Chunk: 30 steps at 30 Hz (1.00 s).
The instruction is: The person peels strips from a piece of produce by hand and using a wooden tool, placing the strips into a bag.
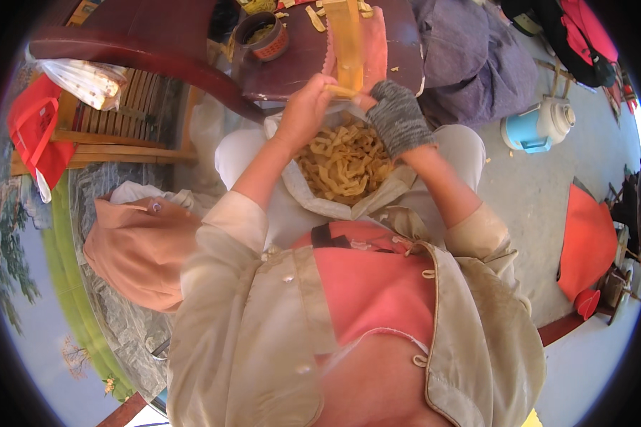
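Note:
Between my two hands a pale yellow strip [342,91] is stretched sideways, one end in the fingers of my bare left hand [305,109]. The other end is at the fingertips of my right hand [398,115], which wears a grey knitted fingerless glove. Just beyond them a wooden strip or board [344,45] lies over a pink cloth [375,42] on a dark red wooden seat or stool [304,74]. Below my hands, between my knees, an open white sack [320,206] holds many curled yellowish strips [344,163].
A patterned bowl [262,36] with yellowish pieces stands on the dark red surface, near loose pieces [315,19]. Purple-grey cloth [459,64] hangs at its right. A blue and white thermos jug [538,127] is on the floor at right. A slatted bamboo chair [117,141] is at left.

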Each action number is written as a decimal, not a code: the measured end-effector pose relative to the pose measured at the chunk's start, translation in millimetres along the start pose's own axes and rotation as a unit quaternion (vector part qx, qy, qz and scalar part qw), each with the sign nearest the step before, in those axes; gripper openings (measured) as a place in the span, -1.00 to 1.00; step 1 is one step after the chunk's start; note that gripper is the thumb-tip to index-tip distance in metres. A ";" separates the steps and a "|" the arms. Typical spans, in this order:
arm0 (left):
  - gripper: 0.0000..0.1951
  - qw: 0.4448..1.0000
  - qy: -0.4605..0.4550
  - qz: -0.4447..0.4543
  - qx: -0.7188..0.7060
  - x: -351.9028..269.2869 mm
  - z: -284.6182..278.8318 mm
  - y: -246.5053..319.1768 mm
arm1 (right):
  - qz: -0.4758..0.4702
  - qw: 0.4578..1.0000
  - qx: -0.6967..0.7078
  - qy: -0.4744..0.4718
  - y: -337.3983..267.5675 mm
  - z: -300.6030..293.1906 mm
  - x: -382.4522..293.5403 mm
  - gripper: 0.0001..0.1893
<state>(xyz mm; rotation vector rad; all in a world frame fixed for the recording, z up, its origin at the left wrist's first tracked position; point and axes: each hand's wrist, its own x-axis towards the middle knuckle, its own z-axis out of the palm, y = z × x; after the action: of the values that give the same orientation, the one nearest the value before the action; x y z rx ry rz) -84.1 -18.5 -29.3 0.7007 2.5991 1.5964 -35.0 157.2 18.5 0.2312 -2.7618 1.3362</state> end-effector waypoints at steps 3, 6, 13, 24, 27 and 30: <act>-0.84 0.931 -0.047 -0.181 -0.313 7.2 2.1 9.1 | 0.069 0.997 -0.015 0.021 20.9 -1.2 16.8 -0.70; -0.84 0.911 -0.033 -0.205 -0.356 14.7 1.3 11.4 | 0.051 0.997 -0.033 0.057 35.4 5.3 26.5 -0.70; -0.85 0.950 0.007 -0.212 -0.227 36.3 -2.7 6.7 | -0.009 0.991 0.005 0.130 41.4 10.6 47.8 -0.66; -0.76 0.981 0.003 -0.182 0.065 32.5 4.6 -15.4 | -0.021 0.959 -0.278 0.053 104.4 43.4 57.8 -0.79; -0.74 0.986 0.005 -0.158 0.056 -0.5 -3.3 -20.0 | 0.079 0.980 -0.176 0.059 67.6 28.9 34.1 -0.85; -0.70 0.970 0.087 0.035 0.224 -34.1 6.1 -8.6 | -0.149 0.961 -0.212 0.093 21.3 4.2 3.9 -0.86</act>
<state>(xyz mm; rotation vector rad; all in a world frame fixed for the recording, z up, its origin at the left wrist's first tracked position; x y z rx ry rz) -55.0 -29.5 -47.0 0.6996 3.1414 1.1320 -42.4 166.5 -0.2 0.4459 -2.6354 0.6436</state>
